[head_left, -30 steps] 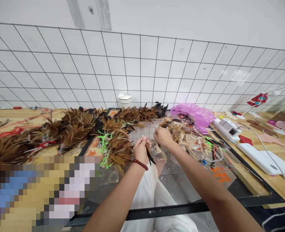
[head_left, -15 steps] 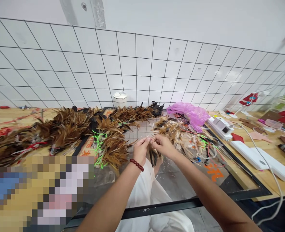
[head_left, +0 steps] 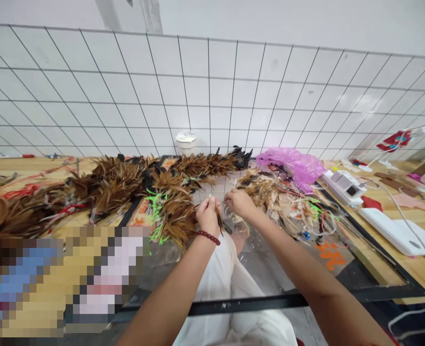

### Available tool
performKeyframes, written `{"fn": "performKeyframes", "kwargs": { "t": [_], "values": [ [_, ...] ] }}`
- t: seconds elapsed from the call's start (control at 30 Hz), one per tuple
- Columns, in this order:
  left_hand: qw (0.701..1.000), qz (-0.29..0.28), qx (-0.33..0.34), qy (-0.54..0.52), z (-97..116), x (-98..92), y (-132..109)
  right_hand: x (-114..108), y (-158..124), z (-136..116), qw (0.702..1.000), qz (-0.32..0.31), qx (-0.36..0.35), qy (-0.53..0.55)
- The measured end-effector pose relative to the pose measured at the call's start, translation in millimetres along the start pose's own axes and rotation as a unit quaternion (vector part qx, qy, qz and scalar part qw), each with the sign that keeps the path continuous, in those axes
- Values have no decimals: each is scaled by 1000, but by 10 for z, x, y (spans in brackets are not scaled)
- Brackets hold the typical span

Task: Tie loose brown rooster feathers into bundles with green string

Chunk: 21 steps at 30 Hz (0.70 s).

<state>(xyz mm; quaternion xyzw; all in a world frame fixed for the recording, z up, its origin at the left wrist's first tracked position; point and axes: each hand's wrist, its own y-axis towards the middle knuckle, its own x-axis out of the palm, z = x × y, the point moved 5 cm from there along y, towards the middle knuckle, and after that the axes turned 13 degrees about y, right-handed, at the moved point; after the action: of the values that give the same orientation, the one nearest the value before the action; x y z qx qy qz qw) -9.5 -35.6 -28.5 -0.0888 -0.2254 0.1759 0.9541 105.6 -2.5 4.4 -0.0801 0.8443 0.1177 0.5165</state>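
Note:
My left hand (head_left: 208,215), with a dark red bead bracelet (head_left: 208,236) at its wrist, is pinched on a few dark feathers (head_left: 221,222) that hang down from the fingers. A short gap to the right, my right hand (head_left: 241,203) has its fingers closed in a pinch. Whatever it may hold is too small to make out. Beside the left hand lies a thick brown feather bundle (head_left: 178,211) with bright green ties (head_left: 157,216). Past the right hand spreads a loose pile of tan and brown feathers (head_left: 270,194).
A black-framed glass tabletop (head_left: 270,269) lies below the hands. Long feather garlands (head_left: 115,185) cover the left side. Behind are a white tub (head_left: 186,143), a pink plastic bag (head_left: 293,166) and a wire grid (head_left: 209,86). White power strips (head_left: 392,233) and a cable lie at right.
My hands have come apart from each other, and the dark feathers now hang from the left hand. The head view has shifted slightly left.

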Motion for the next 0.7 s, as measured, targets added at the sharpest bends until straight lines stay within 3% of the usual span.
{"fn": "performKeyframes", "kwargs": {
  "t": [0.13,0.2,0.3,0.43,0.5,0.57,0.63,0.7],
  "values": [
    [1000,-16,-5,3,-9,29,-3,-71,-38,55,999,28,6,31],
    [1000,-17,-18,4,-36,35,-10,-141,-117,93,991,54,8,120],
    [999,-48,-13,2,-65,75,-33,-199,-267,153,946,97,7,310],
    [997,-76,8,-1,-81,96,-43,-196,-411,245,913,146,22,379],
    [997,-76,0,4,-101,83,-33,-176,-437,273,894,147,33,423],
    [996,-82,9,43,-108,76,-21,-144,-440,277,851,133,44,506],
    [989,-111,35,91,-113,96,-19,-119,-438,258,811,119,46,571],
    [979,-147,58,127,-132,127,-26,-103,-437,234,793,116,42,596]
  ]
}}
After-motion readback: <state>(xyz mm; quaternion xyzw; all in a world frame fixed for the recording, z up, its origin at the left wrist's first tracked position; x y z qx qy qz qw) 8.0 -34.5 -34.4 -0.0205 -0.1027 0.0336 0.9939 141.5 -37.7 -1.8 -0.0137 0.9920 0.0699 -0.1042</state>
